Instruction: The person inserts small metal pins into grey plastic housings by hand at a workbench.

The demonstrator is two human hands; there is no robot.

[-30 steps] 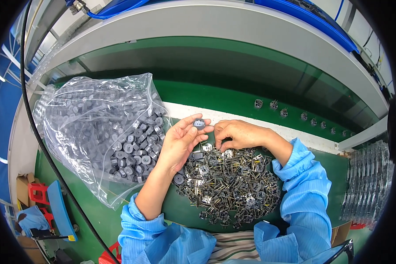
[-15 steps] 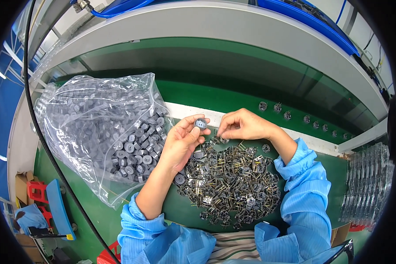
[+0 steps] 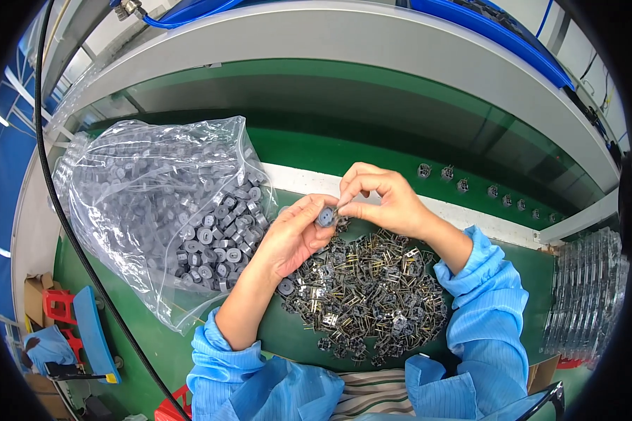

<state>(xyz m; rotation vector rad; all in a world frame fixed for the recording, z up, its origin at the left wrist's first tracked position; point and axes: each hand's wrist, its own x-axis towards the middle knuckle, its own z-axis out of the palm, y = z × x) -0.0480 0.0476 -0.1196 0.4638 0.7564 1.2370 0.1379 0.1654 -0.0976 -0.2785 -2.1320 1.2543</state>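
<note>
My left hand (image 3: 295,237) is closed round a round grey plastic housing (image 3: 325,216), its slotted face showing between thumb and fingers. Against the housing's right side, my right hand (image 3: 386,200) pinches a small metal part (image 3: 338,208), mostly hidden by the fingertips. The two hands meet just above a heap of small metal-pinned parts (image 3: 372,295). To the left of my left hand lies a clear plastic bag (image 3: 154,151), its mouth spilling several grey housings (image 3: 214,235) like the held one. A single loose housing (image 3: 286,286) rests at the heap's left edge, below my left wrist.
Several small assembled pieces (image 3: 463,185) stand in a row beyond the white strip (image 3: 470,217). Stacked clear plastic trays (image 3: 586,295) are at the right. A black cable (image 3: 77,238) hangs down the left side. Red stools (image 3: 60,306) stand on the floor.
My right hand has moved up and left from the heap's edge to the grey housing, bringing a small metal part against it. My left hand has tilted the housing and lowered it slightly.
</note>
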